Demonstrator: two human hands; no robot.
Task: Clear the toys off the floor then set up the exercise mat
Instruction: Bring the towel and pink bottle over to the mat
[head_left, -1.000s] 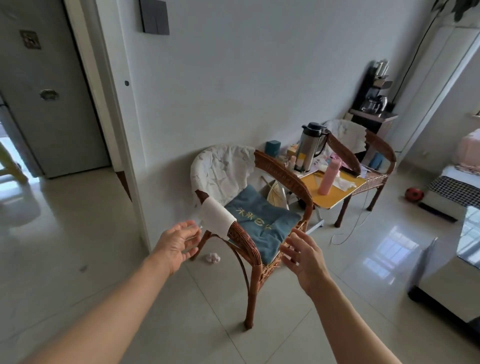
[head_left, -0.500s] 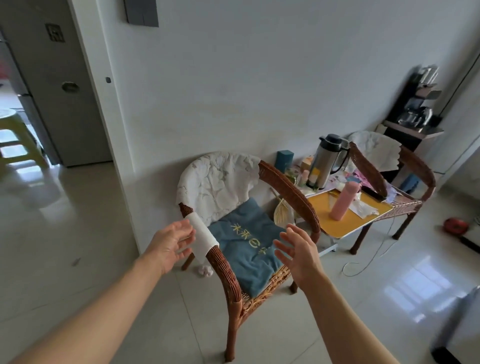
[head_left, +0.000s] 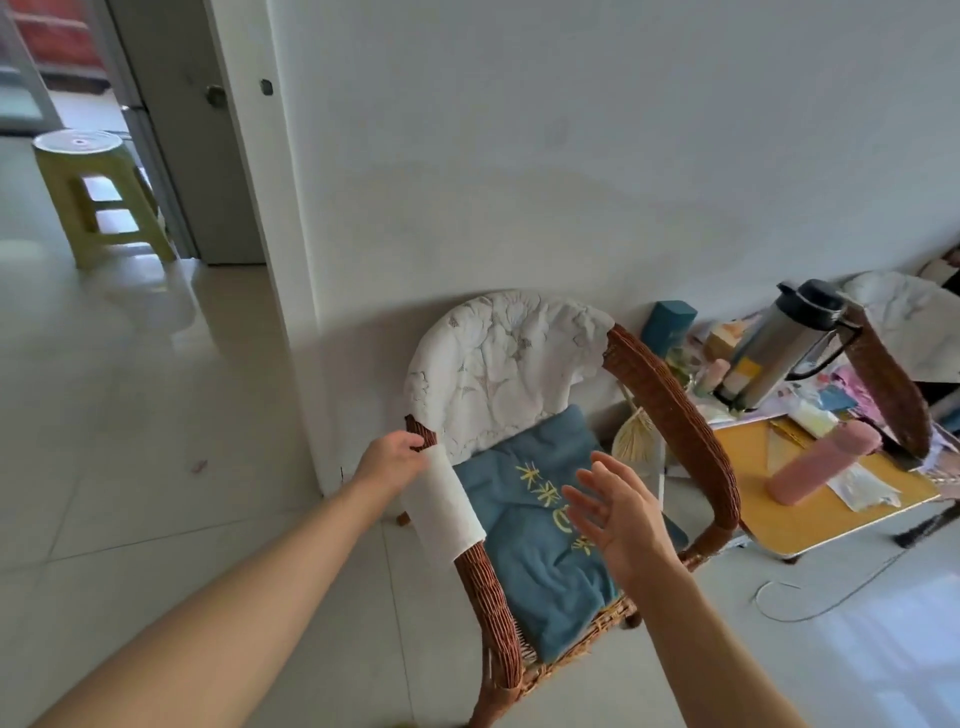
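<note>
No toy or exercise mat is in view. A brown wicker chair stands against the white wall, with a blue cushion on its seat and a white cover over its back. My left hand is curled over the top of the chair's left armrest, just above a white cloth wrap. My right hand hovers over the cushion with fingers spread, holding nothing.
A low yellow table to the right carries a steel thermos, a pink bottle and clutter. A second wicker chair stands behind it. A cable loops on the tiled floor. A green stool stands in the doorway at left.
I have moved closer to the chair. My left hand has reached forward onto the left armrest, and my right hand has come over the blue cushion.
</note>
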